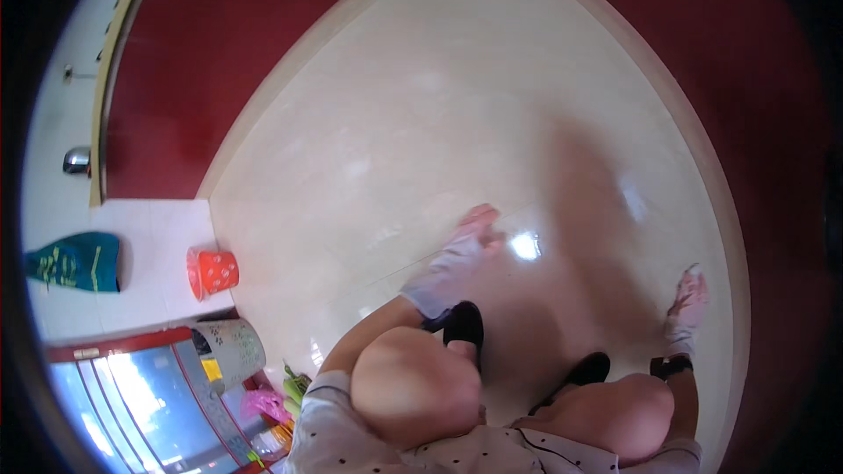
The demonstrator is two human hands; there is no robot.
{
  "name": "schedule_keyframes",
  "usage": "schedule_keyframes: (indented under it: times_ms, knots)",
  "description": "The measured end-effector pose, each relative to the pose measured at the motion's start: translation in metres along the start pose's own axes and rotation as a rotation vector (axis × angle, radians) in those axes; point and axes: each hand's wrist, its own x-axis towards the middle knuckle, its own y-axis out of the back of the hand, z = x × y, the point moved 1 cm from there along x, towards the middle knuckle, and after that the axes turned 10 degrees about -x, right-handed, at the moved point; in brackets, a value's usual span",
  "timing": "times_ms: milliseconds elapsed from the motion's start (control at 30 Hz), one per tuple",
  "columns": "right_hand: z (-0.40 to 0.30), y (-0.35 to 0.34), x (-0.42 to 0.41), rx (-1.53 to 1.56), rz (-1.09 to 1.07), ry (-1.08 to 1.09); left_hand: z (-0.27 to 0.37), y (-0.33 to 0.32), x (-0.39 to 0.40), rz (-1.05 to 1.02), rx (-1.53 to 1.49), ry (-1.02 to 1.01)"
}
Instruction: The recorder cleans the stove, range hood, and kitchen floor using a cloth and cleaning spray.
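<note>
My left hand (479, 227) is held out over the glossy tile floor (421, 118), ahead of my bent knee. It wears a thin, see-through glove with a loose whitish cuff (442, 283). The thumb looks apart from the fingers, and I see nothing in the grasp; the hand is blurred. Off to the right, near the base of a dark red panel, is my right hand (690, 299), gloved likewise, with a black band (672, 366) at the wrist. Its fingers are small and unclear, so whether it holds anything cannot be told.
Dark red panels (217, 59) with pale skirting border the floor on both sides. A red-orange waste bin (220, 270) stands by the white tiled wall. Close on my left are a patterned pale bin (237, 352), a pink plastic bag (267, 403) and green vegetables (295, 382).
</note>
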Motion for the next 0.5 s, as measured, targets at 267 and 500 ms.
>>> schedule_keyframes:
  times_ms: [267, 500]
  knots:
    - [-0.133, -0.036, 0.047, 0.466, -0.351, -0.093, 0.166, 0.044, -0.091, -0.682, -0.500, -0.365]
    - [-0.326, -0.074, -0.016, 0.599, -0.666, -0.108, 0.112, 0.040, -0.078, -0.485, -0.521, -0.135]
